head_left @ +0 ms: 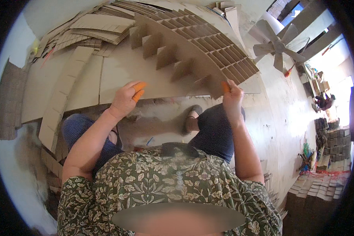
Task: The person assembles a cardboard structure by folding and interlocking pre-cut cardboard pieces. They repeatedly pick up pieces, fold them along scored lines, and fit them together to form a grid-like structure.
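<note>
My right hand point(233, 98) grips the near right end of a brown cardboard partition strip point(192, 43), with an orange cover showing on a finger. This long strip stands on edge, slotted onto several short cross pieces point(167, 58) that jut toward me. Behind it spreads a cardboard divider grid point(216, 43) with many square cells. My left hand point(124, 99) is apart from the strip, over the table's near edge; its fingers, two with orange covers, are curled in, and nothing shows in them.
The pale table point(118, 74) carries stacked slotted cardboard strips point(102, 27) at the far left. One long strip point(65, 96) overhangs its left near edge. A fan point(278, 46) stands at the right. Further right are cardboard stacks point(338, 143) and a person point(324, 102).
</note>
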Tool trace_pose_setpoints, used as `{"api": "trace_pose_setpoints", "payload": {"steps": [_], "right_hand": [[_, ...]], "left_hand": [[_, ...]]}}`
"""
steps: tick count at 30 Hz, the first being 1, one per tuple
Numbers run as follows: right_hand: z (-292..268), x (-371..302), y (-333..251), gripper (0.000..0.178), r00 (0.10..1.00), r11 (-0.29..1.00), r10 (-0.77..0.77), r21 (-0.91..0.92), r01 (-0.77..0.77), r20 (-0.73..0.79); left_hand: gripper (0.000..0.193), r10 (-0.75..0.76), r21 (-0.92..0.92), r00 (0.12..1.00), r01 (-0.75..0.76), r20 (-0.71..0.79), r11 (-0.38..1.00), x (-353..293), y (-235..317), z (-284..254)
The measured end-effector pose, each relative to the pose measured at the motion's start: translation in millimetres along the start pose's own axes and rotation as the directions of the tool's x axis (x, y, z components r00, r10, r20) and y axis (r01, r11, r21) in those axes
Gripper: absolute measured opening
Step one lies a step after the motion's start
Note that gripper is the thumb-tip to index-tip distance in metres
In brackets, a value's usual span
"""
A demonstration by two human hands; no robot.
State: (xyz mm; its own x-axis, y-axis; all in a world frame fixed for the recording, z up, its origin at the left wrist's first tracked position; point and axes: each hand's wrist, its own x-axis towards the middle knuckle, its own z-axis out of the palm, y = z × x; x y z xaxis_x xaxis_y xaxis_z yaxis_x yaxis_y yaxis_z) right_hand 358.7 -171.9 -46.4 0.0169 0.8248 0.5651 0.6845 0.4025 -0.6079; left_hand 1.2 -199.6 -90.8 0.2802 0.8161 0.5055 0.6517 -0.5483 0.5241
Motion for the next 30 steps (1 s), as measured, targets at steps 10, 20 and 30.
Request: {"api": "trace_pose_setpoints", "payload": {"steps": [10, 20, 30], "right_hand": [[8, -25, -11, 0.023, 0.999, 0.998, 0.052, -0.046, -0.051, 0.016], [10, -19, 51, 0.041, 0.998, 0.989, -0.059, -0.135, 0.063, 0.031], [-11, -32, 19, 0.045, 0.995, 0.970, 0.089, -0.232, -0.075, 0.048]], "left_hand": [[0.025, -0.019, 0.193, 0.994, 0.040, -0.108, 0.980, 8, -12, -33], [0.049, -0.616, 0.658, 0.653, 0.702, -0.441, 0.273, -12, -131, -121], [0.031, -0.710, 0.384, 0.600, 0.794, -0.370, 0.471, -21, -168, -147]]}}
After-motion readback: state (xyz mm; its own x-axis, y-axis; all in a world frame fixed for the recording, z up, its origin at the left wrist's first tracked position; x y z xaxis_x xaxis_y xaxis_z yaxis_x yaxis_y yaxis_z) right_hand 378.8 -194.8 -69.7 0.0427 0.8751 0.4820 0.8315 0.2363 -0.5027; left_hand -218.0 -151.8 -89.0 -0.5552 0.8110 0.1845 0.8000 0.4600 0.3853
